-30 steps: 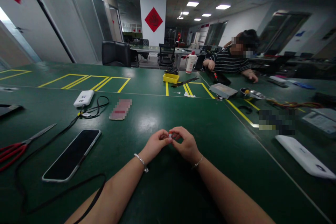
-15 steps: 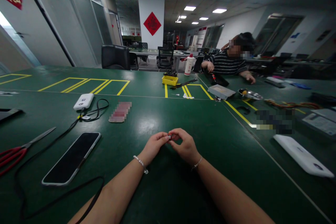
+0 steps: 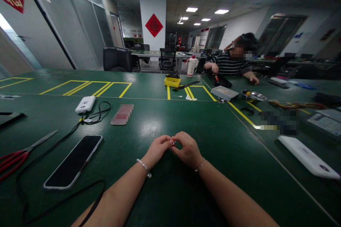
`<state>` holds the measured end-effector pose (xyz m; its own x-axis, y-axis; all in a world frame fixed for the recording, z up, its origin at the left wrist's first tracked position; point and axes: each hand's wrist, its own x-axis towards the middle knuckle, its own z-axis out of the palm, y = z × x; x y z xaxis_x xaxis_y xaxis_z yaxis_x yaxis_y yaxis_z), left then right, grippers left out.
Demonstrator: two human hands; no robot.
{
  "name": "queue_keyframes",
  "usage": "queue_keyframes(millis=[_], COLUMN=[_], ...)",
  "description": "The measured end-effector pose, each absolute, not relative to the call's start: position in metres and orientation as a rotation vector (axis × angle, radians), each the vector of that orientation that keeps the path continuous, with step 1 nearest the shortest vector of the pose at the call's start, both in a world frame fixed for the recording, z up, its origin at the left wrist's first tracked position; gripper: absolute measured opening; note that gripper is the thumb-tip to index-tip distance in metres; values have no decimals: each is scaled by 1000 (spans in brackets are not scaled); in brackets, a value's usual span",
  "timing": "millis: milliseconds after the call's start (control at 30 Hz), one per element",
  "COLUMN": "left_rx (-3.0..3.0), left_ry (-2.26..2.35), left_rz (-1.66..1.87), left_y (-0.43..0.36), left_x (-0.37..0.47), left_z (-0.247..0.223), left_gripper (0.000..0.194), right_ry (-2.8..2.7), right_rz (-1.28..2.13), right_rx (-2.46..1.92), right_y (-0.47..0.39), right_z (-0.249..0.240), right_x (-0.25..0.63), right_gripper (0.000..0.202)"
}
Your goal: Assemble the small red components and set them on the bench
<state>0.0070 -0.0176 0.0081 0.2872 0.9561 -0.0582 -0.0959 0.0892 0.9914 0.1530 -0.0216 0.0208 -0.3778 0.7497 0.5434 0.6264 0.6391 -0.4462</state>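
Tiny part [image 3: 174, 143] in fingertip pinch, slip/drop = main risk

L hand [image 3: 159, 149] + R hand [image 3: 189, 149] both in narrow pinch, tips meeting around the part, held above green table [image 3: 213, 124], roughly centered in front of wearer. Part looks pale/shiny w/ maybe a reddish bit; exact type can't tell, mostly hidden by fingers. How much of the grip each hand carries: can't tell.

Risks (my read):
- Slip: v. small contact area, so uneven squeeze or a slight twist could pop it out. Could bounce/roll on the smooth tabletop & be hard to spot, esp. near the glare.
- Misalign: fingers block the view, so if it's >1 piece, a crooked push might bend or jam it.
- Snag: black cable [image 3: 68, 134] loops on L side & runs across L forearm; a quick arm pull could tug the white cabled device [image 3: 85, 104] or jerk the L hand, loosening the pinch.
- Bump: smartphone [image 3: 74, 163] lies flat beside L forearm; wide elbow swing might shove it. Red-handled scissors [image 3: 42, 140] farther L, blades open a bit or shut, can't tell; poke risk only w/ a long reach.

Co-worker in striped shirt [image 3: 231, 64] sits across on R, well apart; low collision risk.
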Motion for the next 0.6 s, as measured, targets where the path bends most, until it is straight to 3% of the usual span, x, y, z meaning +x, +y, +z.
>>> queue_keyframes(millis=[600], left_rx=[1296], left_ry=[1012], left_rz=[1021], left_y=[-17], left_x=[7], left_z=[6], left_gripper=[18], right_ry=[-2087], right_rz=[165], right_rx=[-1096], right_y=[-25], right_z=[15], right_x=[151], right_gripper=[4])
